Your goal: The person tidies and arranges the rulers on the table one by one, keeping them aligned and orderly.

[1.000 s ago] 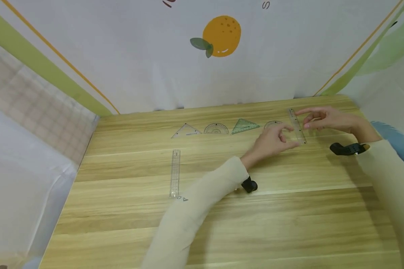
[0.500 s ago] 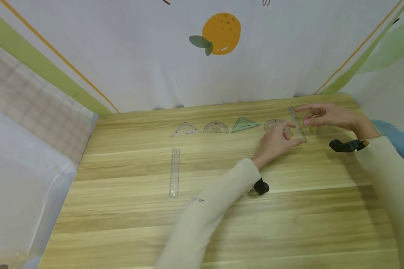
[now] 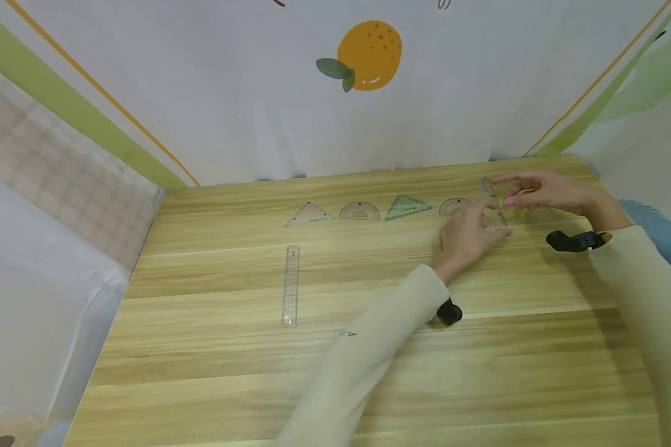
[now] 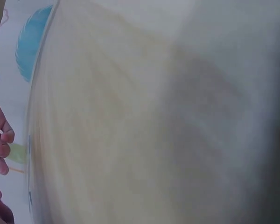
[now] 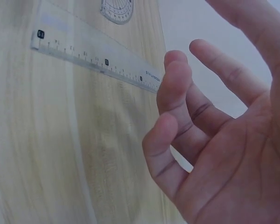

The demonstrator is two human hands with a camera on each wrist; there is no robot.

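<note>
A clear straight ruler [image 3: 488,187] lies slanted at the table's far right, between my hands. My left hand [image 3: 465,230] is on its left, thumb tip at the near end and a fingertip by the middle. On the other side my right hand [image 3: 550,194] reaches its index finger to the far end, its other fingers bent. In the right wrist view, the ruler [image 5: 100,58] lies flat beyond the bent fingers of my right hand [image 5: 233,149], not gripped by them. In the left wrist view, fingers [image 4: 4,135] show only at the left edge.
Left of the ruler, a clear protractor [image 3: 453,207] is partly behind my left hand. Farther left lie a green set square [image 3: 407,207], another protractor [image 3: 360,211] and a clear set square [image 3: 310,215]. A second ruler [image 3: 291,285] lies nearer on the wooden table [image 3: 201,347].
My left hand has moved right and slightly away from me along the ruler's near half. The right hand stays by the far end. The ruler shows no clear movement on the table.
</note>
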